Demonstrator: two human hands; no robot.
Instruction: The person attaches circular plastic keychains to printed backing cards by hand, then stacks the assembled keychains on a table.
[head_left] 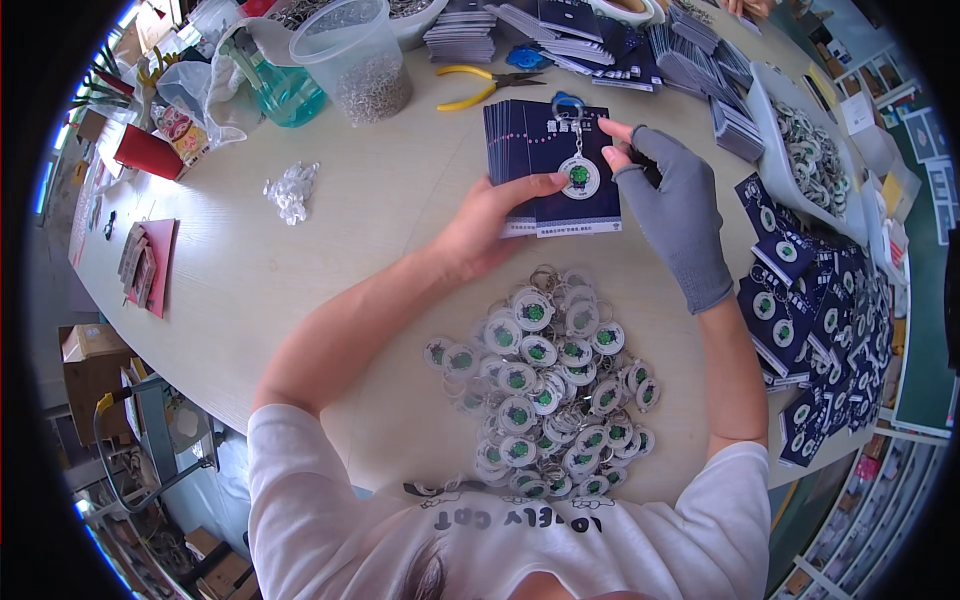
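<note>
With one keychain (578,176) on the card stack (553,165) pinched in both hands' fingers, finished cards (800,330) crowd the table's right edge, a loose pile (545,385) remains.

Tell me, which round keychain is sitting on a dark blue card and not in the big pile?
The round keychain lying on the top dark blue card between both hands. The others lie heaped in the pile on the table, nearer the person.
</note>
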